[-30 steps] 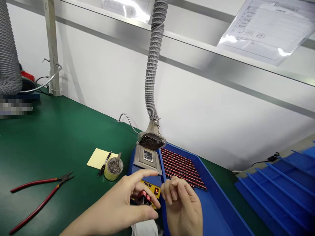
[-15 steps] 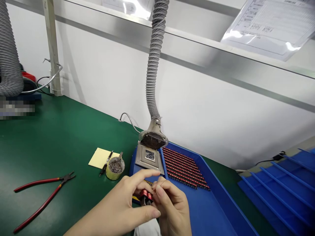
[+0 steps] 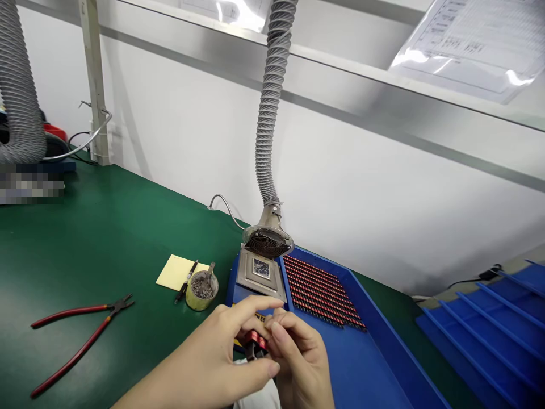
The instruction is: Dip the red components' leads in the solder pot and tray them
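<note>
At the bottom middle, my left hand (image 3: 223,358) curves around a small red-and-black part (image 3: 256,341), its thumb below and fingers above. My right hand (image 3: 302,355) is pressed up against it from the right, fingertips pinched together at the part's side; what those fingertips grip is hidden. Just beyond my hands stands a blue solder pot with a metal top plate (image 3: 247,281) and a silvery square pool in the middle. Rows of similar red-and-black parts (image 3: 323,289) lie in a blue tray (image 3: 353,363) to the right.
A fume hood (image 3: 269,238) on a ribbed hose hangs over the pot. On the green table (image 3: 128,227) lie red-handled pliers (image 3: 85,341), a yellow notepad (image 3: 174,271), a pen (image 3: 186,282) and a tin of grey scraps (image 3: 201,291). Ribbed blue trays (image 3: 489,324) are at right.
The whole view has shifted slightly, so the scene sits a little further right. Both hands keep nearly the same hold, and the red-and-black part has turned or lowered slightly.
</note>
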`<state>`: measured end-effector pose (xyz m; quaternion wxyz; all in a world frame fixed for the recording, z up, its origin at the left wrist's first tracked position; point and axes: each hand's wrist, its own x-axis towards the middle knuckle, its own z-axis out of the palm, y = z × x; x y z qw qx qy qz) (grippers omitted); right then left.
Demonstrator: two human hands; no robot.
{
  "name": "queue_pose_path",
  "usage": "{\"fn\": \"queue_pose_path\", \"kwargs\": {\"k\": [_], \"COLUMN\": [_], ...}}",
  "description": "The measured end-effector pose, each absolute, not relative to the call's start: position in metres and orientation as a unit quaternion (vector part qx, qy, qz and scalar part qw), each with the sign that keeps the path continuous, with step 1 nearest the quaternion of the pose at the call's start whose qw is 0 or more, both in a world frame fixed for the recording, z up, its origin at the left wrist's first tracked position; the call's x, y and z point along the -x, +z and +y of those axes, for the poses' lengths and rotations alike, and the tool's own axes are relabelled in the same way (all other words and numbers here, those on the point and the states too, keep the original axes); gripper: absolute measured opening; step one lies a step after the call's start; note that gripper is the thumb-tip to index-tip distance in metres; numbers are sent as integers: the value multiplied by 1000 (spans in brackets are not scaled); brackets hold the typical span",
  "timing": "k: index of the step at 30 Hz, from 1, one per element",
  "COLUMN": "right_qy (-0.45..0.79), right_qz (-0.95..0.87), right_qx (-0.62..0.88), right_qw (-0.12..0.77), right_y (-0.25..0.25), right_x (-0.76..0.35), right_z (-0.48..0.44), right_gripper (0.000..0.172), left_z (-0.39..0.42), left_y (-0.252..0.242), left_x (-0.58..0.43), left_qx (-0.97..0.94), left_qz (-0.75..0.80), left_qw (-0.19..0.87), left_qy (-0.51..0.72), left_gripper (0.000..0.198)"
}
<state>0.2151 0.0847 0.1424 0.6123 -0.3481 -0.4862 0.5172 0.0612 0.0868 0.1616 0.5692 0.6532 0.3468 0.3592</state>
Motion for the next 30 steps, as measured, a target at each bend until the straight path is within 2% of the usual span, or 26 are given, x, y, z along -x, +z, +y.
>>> {"fn": "queue_pose_path", "kwargs": {"k": [7, 14, 20, 30], "right_qy": [488, 300, 262, 302], "right_qz": [-489, -571, -592, -564], "right_qx": [350, 405, 414, 412], "right_qw": [632, 648, 640, 649], "right_y": [133, 138, 143, 140], "right_x": [-218, -220, -216, -215], "right_z": [89, 83, 81, 82], "right_gripper": [22, 14, 9, 12], "left_z": [86, 88, 91, 92], "left_y": [169, 164, 164, 170], "left_x": [-68, -71, -70, -66], "left_qx": [-640, -545, -576, -629], "left_qz": [345, 252, 303, 321], "left_qw": [571, 674, 626, 561], "left_qy": [380, 431, 429, 433], "left_gripper": [52, 44, 15, 17]}}
